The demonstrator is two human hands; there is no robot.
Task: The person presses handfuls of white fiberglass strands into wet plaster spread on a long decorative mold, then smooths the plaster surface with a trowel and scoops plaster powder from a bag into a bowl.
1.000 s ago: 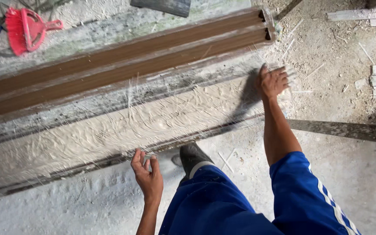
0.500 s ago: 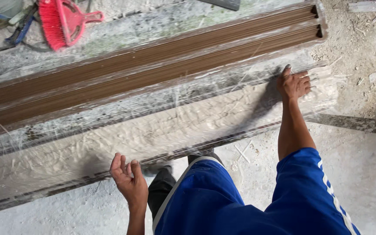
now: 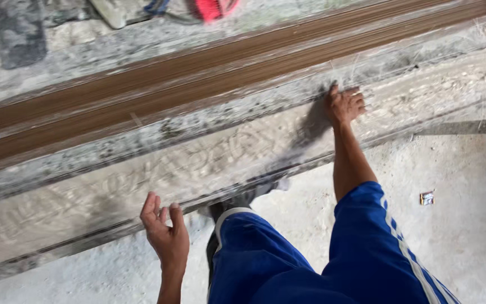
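Head view: looking down at a dusty floor (image 3: pixel 468 236).
Right hand (image 3: pixel 345 104): pressed flat, open, on the clear plastic sheet (image 3: pixel 209 160).
Left hand (image 3: pixel 165 233): open, holding nothing, at the sheet's near edge.
Brown boards (image 3: pixel 198 84): just behind the sheet.

Dusty concrete floor (image 3: pixel 468 236), pretty rough and chalky all over. Lying right on it: a long plastic-wrapped bundle (image 3: pixel 158 169) of pale panels running corner to corner, long brown strips (image 3: pixel 209 84) alongside it, and a tiny scrap of wrapper (image 3: pixel 427 197) off by itself.
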